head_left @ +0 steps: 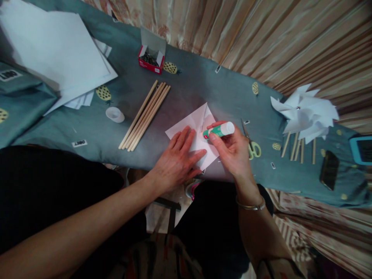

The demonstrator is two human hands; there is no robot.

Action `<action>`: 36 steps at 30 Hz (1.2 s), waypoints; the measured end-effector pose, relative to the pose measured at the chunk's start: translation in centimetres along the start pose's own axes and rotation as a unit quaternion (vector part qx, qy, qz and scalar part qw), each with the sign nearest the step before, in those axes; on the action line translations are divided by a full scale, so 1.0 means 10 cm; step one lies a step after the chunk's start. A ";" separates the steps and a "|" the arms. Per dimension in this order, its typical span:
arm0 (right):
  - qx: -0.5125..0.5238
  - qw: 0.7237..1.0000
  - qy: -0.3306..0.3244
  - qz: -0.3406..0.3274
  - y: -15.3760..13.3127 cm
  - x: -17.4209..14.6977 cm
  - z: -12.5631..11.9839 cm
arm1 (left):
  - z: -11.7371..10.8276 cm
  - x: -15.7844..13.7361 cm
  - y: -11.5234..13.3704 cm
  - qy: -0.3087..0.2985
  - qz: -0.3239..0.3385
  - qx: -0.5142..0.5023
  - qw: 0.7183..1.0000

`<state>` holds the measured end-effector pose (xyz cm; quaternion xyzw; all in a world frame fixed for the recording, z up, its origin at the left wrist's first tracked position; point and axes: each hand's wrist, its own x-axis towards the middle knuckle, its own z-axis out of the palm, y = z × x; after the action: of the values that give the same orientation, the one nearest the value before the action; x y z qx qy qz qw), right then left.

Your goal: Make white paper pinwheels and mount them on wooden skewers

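A square of white paper lies on the cloth in front of me, with crease or cut lines running toward its middle. My left hand rests flat on its near left part, fingers spread. In my right hand is a green and white glue stick, tilted, its lower end at the middle of the paper. Whether the tip touches the paper I cannot tell. Just right of that hand lie scissors with light green handles, partly hidden behind it. A white cap sits farther left.
Several wooden sticks lie left of the paper. Behind them stands an open red box of small metal pieces. White sheets are piled at far left. Finished paper pinwheels on sticks, a dark phone and a blue-edged device lie right.
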<state>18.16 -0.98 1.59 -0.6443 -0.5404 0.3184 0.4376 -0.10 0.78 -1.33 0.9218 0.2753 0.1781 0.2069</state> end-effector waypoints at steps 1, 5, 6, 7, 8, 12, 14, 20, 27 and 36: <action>0.000 1.000 -0.002 0.000 0.00 0.00 0.00 | 0.00 0.00 0.00 0.000 -0.001 0.001 1.000; 0.001 1.000 -0.014 -0.003 -0.01 0.00 0.01 | 0.00 0.00 0.00 -0.005 -0.003 0.000 1.000; 0.000 1.000 -0.017 -0.004 -0.02 0.00 0.01 | 0.00 0.00 0.00 -0.007 -0.002 0.000 1.000; -0.002 1.000 -0.020 -0.004 -0.03 0.00 0.01 | 0.00 0.00 0.00 -0.009 -0.001 -0.001 1.000; -0.004 1.000 -0.024 -0.005 -0.04 0.00 0.01 | 0.00 0.00 0.00 -0.009 -0.001 0.000 1.000; -0.022 0.999 -0.042 -0.008 -0.07 0.00 0.00 | 0.00 0.00 0.00 -0.011 -0.002 0.002 1.000; -0.034 0.998 -0.049 -0.008 -0.08 0.00 0.00 | 0.00 0.00 0.00 -0.012 -0.004 0.002 1.000; -0.058 0.996 -0.062 -0.013 -0.10 0.01 -0.02 | -0.01 0.00 0.00 -0.015 -0.003 -0.001 1.000; 0.061 0.996 -0.045 0.043 -0.07 0.04 -0.08 | 0.00 -0.01 -0.02 -0.007 0.001 0.000 1.000; 0.120 0.989 0.025 0.085 0.07 0.04 -0.13 | 0.00 -0.01 -0.01 -0.005 0.000 -0.007 1.000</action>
<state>19.69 -0.87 1.58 -0.6381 -0.4304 0.4008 0.4969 -0.20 0.81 -1.34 0.9212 0.2726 0.1758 0.2149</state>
